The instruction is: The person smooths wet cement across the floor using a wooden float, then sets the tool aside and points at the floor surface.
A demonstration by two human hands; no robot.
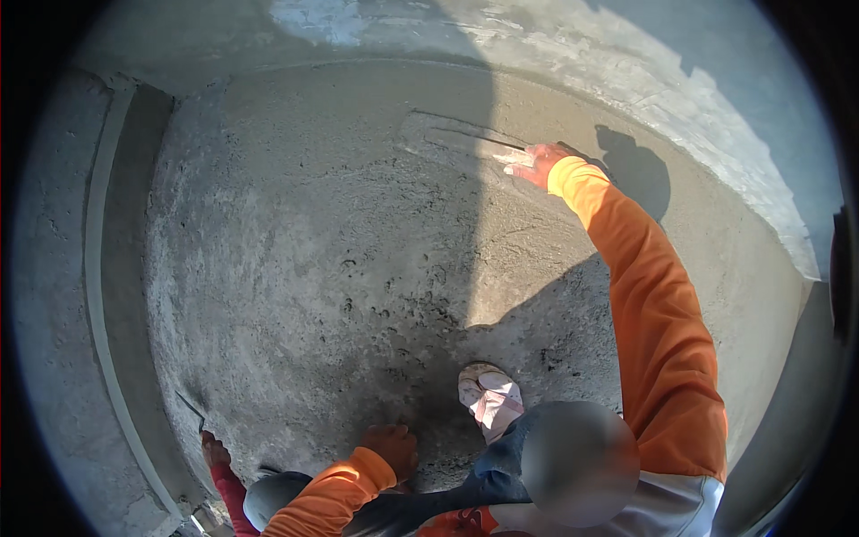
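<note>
Spreading across most of the view, wet grey cement floor, half sunlit, half shadowed. Right hand far out at arm's length, gripping a thin trowel laid flat on the cement. Left hand curled loosely, resting low on the surface. Another person's hand holds a small tool lower left.

Your right hand presses a trowel flat on the wet cement, your left hand rests on it near your shoe.
</note>
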